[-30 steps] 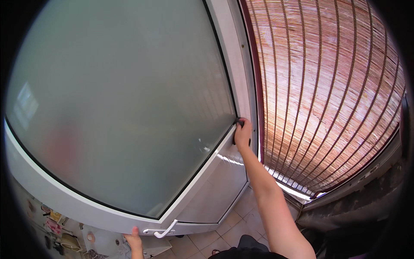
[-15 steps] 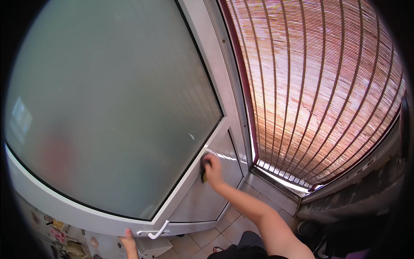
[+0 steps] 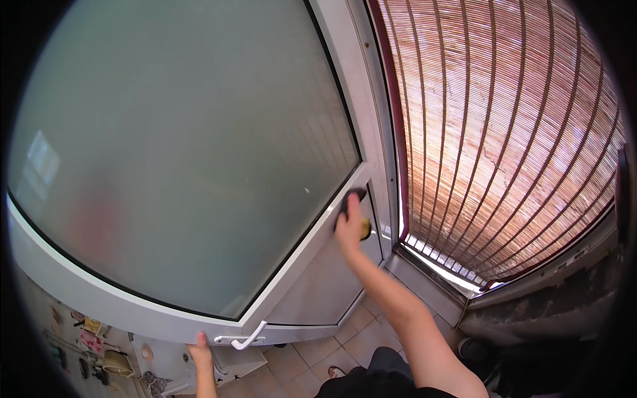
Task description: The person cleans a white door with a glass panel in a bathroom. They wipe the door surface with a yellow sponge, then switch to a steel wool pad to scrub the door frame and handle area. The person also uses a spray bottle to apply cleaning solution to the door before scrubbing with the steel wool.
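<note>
Right hand: the right hand (image 3: 348,227) is pressed against the white door (image 3: 318,292) just below the lower corner of its frosted pane; the fingers are curled loosely around a sponge (image 3: 358,212), dark at the fingertips and yellow beside the palm; the hand is partly closed on it, not clenched tight.
Right arm: bare forearm rising from the lower right edge, stretched up and to the left; the wrist is nearly straight, and the back of the hand faces the camera.
Left hand: the left hand (image 3: 200,351) is low in the frame, against the door's lower edge just left of the white handle (image 3: 244,339); its fingers point upward and lie on the frame; whether it grips the edge or only rests there I cannot tell.
Sponge: between the right palm and the door's crossbar, near the hinge-side frame; mostly covered by the fingers.
Door: swung open, leaning across the left of the view; large frosted glass pane (image 3: 179,146) above, solid white panel below.
Surroundings: a reed blind (image 3: 504,132) fills the right side, daylight showing beneath it; pale floor tiles (image 3: 345,345) lie under the door.
</note>
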The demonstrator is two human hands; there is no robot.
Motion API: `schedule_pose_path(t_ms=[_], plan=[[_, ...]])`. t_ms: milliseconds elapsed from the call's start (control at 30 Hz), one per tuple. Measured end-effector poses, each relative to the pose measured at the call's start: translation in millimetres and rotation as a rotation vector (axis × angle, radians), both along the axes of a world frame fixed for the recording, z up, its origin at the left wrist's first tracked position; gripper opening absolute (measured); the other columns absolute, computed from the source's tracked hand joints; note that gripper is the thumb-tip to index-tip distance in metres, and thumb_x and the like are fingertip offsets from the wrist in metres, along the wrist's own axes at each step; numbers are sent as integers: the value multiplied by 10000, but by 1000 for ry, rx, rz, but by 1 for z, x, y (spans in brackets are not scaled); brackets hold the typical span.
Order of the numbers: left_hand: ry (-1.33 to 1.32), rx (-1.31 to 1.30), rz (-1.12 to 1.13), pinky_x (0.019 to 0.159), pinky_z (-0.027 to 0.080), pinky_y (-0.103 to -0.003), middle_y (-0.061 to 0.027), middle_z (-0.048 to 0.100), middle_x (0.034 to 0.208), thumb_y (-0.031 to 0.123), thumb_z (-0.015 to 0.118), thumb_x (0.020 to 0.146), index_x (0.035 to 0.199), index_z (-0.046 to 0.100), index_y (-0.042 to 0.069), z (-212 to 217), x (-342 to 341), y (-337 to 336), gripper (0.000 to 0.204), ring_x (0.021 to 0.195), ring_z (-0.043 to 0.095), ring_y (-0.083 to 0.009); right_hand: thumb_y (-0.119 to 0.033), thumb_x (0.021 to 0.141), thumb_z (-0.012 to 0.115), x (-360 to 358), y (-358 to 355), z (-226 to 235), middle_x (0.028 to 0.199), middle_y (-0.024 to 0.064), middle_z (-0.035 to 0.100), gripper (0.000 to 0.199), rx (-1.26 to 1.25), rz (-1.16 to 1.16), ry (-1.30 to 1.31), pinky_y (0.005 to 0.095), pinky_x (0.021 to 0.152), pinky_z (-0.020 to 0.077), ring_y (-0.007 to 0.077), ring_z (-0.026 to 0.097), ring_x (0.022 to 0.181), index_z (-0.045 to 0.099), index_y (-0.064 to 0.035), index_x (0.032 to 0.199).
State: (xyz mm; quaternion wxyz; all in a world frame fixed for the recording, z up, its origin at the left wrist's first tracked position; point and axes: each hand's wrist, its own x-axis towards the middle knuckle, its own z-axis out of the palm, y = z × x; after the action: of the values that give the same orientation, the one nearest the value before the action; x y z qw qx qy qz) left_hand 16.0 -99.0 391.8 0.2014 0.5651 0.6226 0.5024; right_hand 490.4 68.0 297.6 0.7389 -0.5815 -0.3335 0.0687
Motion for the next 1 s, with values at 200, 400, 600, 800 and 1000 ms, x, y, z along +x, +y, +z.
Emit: schedule_pose_path(t_ms=[200,400,600,800,1000], plan=[[-17,34,-18,1082,312,-382,-148,493,1319,367,676,883,1348,413,-52,-5,-6,8,679,1214,464,-259,74,784,486,-171,-136,3,1298,172,491,450,96,483,51,410,1114,298,348,424,1291,536,-18,1221],[-9,33,-75,1099,295,-393,-159,439,1377,390,678,881,1402,355,-41,-6,-18,17,749,1260,426,-273,15,855,573,-234,-166,-20,1121,120,566,248,40,810,195,340,965,441,277,555,1095,599,-23,1098],[44,26,-99,1096,294,-391,-156,436,1378,417,664,886,1398,352,-43,-9,-17,11,755,1256,424,-268,-72,875,615,-158,-94,-28,1057,123,660,245,-104,240,679,322,905,466,220,607,1001,609,-1,1109],[26,63,-149,1084,299,-387,-156,442,1351,393,671,887,1377,370,-45,-9,-20,16,722,1226,430,-265,-89,816,678,-182,-98,-68,949,107,677,180,-204,256,464,347,849,486,237,628,913,654,-23,983],[1,21,-120,1087,298,-388,-146,440,1354,355,683,889,1396,335,-34,6,-7,24,727,1229,430,-261,-114,797,717,-179,-85,-119,902,163,691,200,-559,178,646,366,800,496,266,641,844,647,11,937]])
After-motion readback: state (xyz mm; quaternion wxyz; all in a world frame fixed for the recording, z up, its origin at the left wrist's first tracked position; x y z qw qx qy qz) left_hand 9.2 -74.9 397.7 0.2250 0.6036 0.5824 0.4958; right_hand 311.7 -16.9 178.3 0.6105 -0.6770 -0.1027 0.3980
